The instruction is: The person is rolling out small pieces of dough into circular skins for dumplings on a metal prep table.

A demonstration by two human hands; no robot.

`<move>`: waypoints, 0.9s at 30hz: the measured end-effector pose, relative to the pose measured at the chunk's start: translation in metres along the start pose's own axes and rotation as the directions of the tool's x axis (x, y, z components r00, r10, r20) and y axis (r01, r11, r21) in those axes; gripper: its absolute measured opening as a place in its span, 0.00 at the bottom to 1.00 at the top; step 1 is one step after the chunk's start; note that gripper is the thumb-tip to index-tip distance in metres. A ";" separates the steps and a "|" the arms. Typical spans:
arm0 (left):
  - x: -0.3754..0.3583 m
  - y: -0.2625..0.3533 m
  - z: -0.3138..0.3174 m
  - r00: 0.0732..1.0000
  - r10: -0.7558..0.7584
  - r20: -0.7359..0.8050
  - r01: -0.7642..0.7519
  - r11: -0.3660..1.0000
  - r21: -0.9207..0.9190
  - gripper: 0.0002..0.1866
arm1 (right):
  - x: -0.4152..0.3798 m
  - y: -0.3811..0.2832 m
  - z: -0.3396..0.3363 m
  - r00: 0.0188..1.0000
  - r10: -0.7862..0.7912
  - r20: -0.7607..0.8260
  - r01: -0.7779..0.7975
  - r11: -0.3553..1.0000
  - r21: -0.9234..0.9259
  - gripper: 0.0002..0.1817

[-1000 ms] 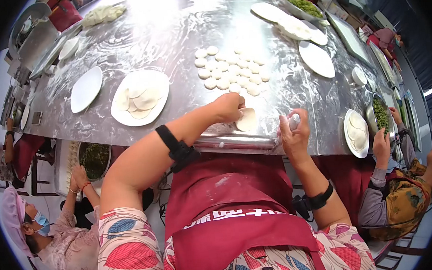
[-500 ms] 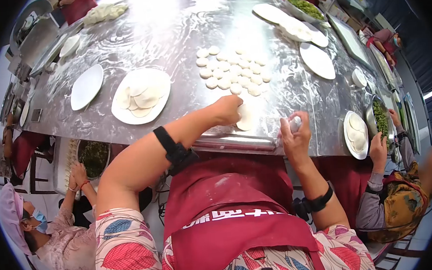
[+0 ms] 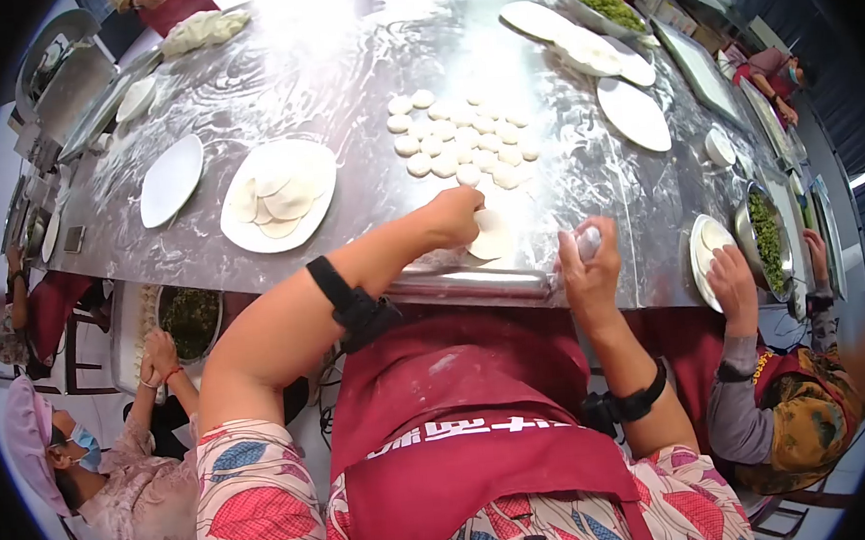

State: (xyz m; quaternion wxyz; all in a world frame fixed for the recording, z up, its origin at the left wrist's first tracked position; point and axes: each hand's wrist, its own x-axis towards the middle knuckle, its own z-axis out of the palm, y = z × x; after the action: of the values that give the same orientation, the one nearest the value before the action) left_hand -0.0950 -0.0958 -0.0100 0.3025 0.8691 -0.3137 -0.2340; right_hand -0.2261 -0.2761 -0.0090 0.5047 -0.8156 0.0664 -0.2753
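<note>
My left hand [image 3: 457, 218] is closed at the left edge of a flat dough round [image 3: 493, 236], pinching it on the metal table. To its right, my right hand [image 3: 590, 269] is wrapped round a pale, floury rolling pin [image 3: 588, 243], of which only the end shows. The pin is apart from the round. Beyond my left hand lie several small dough discs [image 3: 463, 137] in a close group. A white plate [image 3: 319, 157] on the left holds several overlapping flat wrappers [image 3: 287, 198].
White plates [image 3: 173, 180] [image 3: 632, 114] stand on both sides of the floury table [image 3: 359, 84]. At the right, a co-worker's hand [image 3: 732, 284] is over a plate of wrappers beside a bowl of green filling [image 3: 764, 237]. Another co-worker [image 3: 74, 446] sits at the left near a filling bowl [image 3: 190, 317].
The dough round at my left hand looks wider and rounder. A co-worker's hand at the right has moved from beside the bowl to over the wrappers. My hands have barely moved.
</note>
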 end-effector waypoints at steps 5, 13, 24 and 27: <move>-0.006 0.003 -0.003 0.997 -0.020 -0.076 0.022 0.999 0.033 0.12 | 0.066 0.017 0.042 0.976 -0.216 -0.040 0.206 0.963 -0.173 0.14; -0.010 0.007 0.014 0.994 -0.030 -0.109 0.040 0.995 0.090 0.15 | 0.019 0.033 0.009 0.940 -0.340 -0.004 0.325 0.904 -0.278 0.15; -0.089 -0.086 -0.109 0.933 -0.096 -0.347 0.016 0.974 -0.226 0.15 | -0.011 0.002 0.002 0.999 -0.026 -0.030 0.030 0.992 0.122 0.11; -0.097 -0.126 -0.164 0.886 -0.203 -0.417 0.214 0.977 -0.022 0.16 | -0.012 -0.002 0.002 0.997 -0.065 -0.038 0.069 0.989 0.133 0.10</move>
State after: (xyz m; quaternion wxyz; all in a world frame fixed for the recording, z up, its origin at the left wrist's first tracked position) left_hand -0.0137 0.1112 0.0418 0.3247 0.9313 -0.1495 -0.0701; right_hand -0.2355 -0.2687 -0.0122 0.5475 -0.7769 0.0288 -0.3096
